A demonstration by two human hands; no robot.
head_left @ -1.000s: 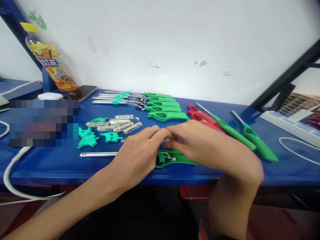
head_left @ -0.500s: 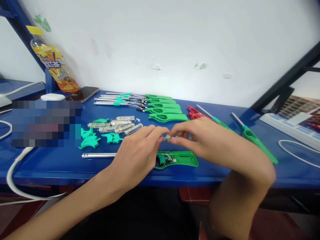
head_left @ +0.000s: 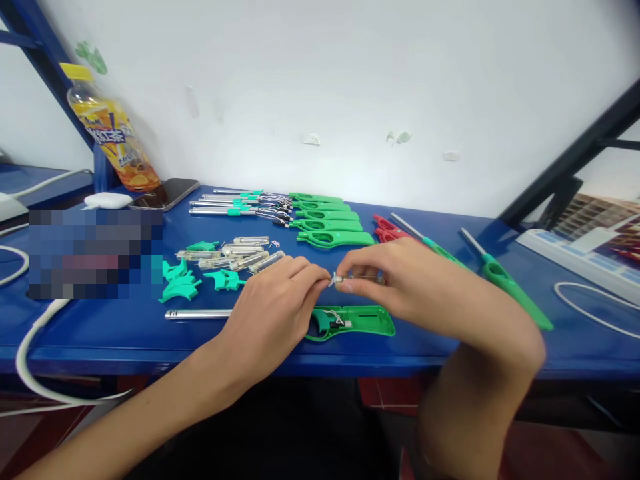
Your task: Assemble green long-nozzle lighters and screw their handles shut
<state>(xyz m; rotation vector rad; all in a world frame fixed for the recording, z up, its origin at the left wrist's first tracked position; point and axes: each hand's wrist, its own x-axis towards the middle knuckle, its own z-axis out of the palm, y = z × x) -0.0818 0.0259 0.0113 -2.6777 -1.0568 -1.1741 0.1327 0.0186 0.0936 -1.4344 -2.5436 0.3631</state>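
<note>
My right hand (head_left: 373, 267) is closed around a clear lighter fuel tank (head_left: 367, 276), its valve end toward the left. Against that end, the fingertips of my left hand (head_left: 283, 293) pinch a tiny white part (head_left: 332, 279) whose shape I cannot make out. Below the hands lies an open green lighter half-shell (head_left: 373, 321) with a teal trigger and white wires inside. A metal tube (head_left: 197, 315) extends left from it, partly covered by my left hand. Several more clear fuel tanks (head_left: 235, 251) lie left of the hands, beside loose teal triggers (head_left: 180, 283).
Green handle shells (head_left: 335, 239) and metal tubes with wires (head_left: 220, 211) lie in rows at the back. Red shells (head_left: 387, 227) and finished-looking green lighters (head_left: 515, 290) lie right. A drink bottle (head_left: 113, 133), phone (head_left: 173, 192), white cable (head_left: 23, 360) and power strip (head_left: 575, 257) flank them.
My fingertips have drawn slightly apart, so more of the fuel tank and the white part shows. The view has shifted slightly; the things on the table lie as before.
</note>
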